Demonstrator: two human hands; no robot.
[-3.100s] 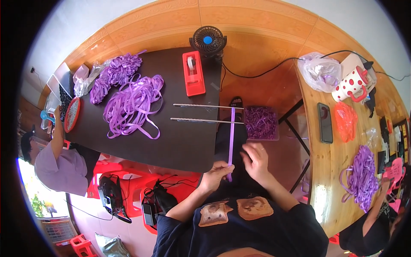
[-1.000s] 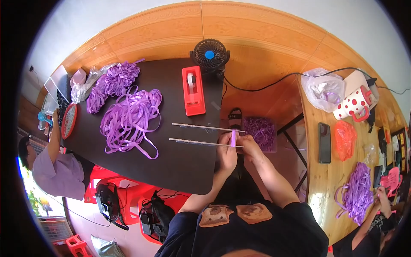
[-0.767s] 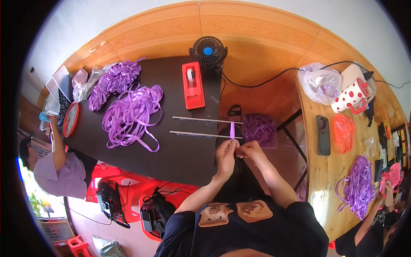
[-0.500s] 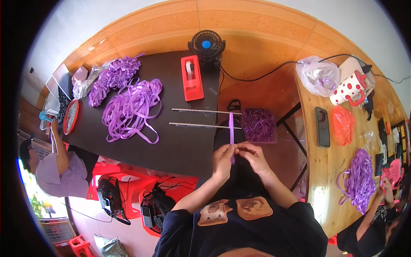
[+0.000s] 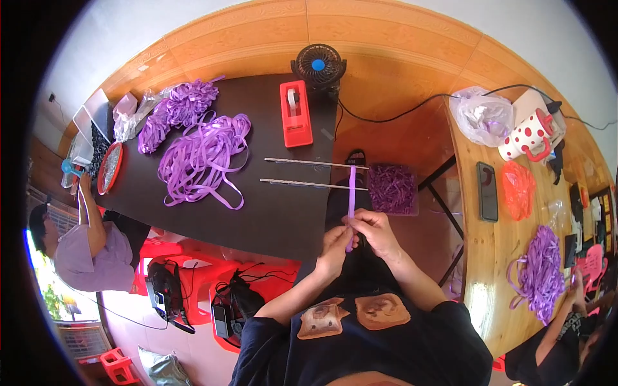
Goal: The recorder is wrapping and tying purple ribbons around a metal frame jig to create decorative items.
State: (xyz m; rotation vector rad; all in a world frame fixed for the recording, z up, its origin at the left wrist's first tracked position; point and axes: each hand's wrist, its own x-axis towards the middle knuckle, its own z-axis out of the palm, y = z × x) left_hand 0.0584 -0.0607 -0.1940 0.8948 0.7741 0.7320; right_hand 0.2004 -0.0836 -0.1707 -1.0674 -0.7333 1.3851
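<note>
Left hand (image 5: 332, 253) drew back, pinching flat ribbon (image 5: 351, 201).

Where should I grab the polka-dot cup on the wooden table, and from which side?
Probably by the red handle, coming from your near side: its loop juts out of the polka-dot cup that way, while the body looks thick to wrap. Your right hand seems handier, but it is pinching the purple ribbon.

Orange tiling (image 5: 399, 38) skirts white walls (image 5: 534, 45) above pinkish floor (image 5: 205, 350).
</note>
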